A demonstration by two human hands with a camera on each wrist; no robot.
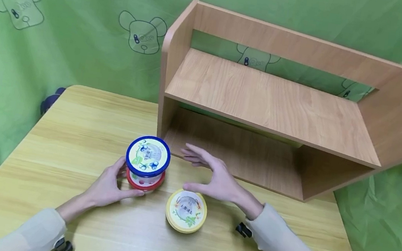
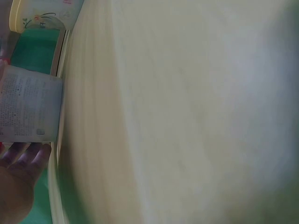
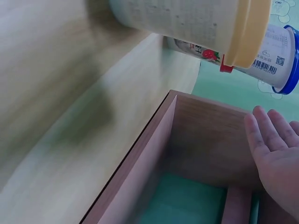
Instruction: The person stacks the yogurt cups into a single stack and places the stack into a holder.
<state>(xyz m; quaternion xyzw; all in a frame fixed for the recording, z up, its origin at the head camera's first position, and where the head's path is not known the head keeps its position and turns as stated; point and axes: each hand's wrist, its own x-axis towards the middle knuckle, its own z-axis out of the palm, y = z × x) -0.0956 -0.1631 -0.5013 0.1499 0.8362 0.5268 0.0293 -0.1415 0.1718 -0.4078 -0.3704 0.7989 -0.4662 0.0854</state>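
A tub with a blue lid [image 1: 148, 156] stands on top of a tub with a red lid [image 1: 145, 183]. My left hand [image 1: 104, 187] is round the lower tub, fingers behind it and thumb along its front. The left wrist view shows the fingers against the side of that printed tub [image 2: 30, 107]. To the right of the stack, a tub with a pale yellow lid [image 1: 186, 211] sits on the table. Just behind it is my right hand [image 1: 219, 182], fingers extended and holding nothing; its thumb is near the lid's far edge.
A two-tier wooden shelf [image 1: 267, 100] stands on the back right of the wooden table [image 1: 108, 116]. Its left side panel is just behind the stack. Green cloth with bear-head drawings [image 1: 81, 38] hangs round the table.
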